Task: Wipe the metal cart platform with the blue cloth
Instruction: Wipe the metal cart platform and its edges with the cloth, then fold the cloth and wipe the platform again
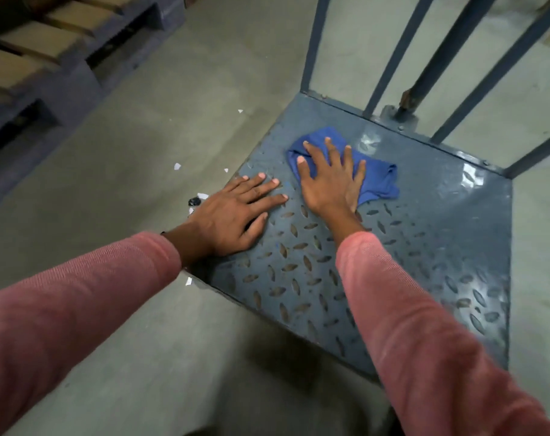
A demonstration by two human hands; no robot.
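Now my right hand (pixel 330 180) presses the blue cloth (pixel 377 180) flat onto the metal cart platform (pixel 424 247).

Its fingers are spread and straight on top of the cloth, curled round nothing. The crumpled cloth lies toward the far side of the platform and sticks out to the right of my palm. My left hand (pixel 236 215) lies open just beside it, palm down and fingers straight on the bare tread plate at the platform's left edge, holding nothing. Pink sleeves (pixel 424 341) cover both forearms. The platform is grey-blue with a raised tread pattern, glossy near its far edge, where upright bars (pixel 390 55) rise. Around it is concrete floor (pixel 173 127), with white paper scraps (pixel 177 166) and a small dark bit (pixel 194 201) near my left hand. A grey pallet (pixel 78 80) with cardboard boxes (pixel 25 48) stands at the far left.
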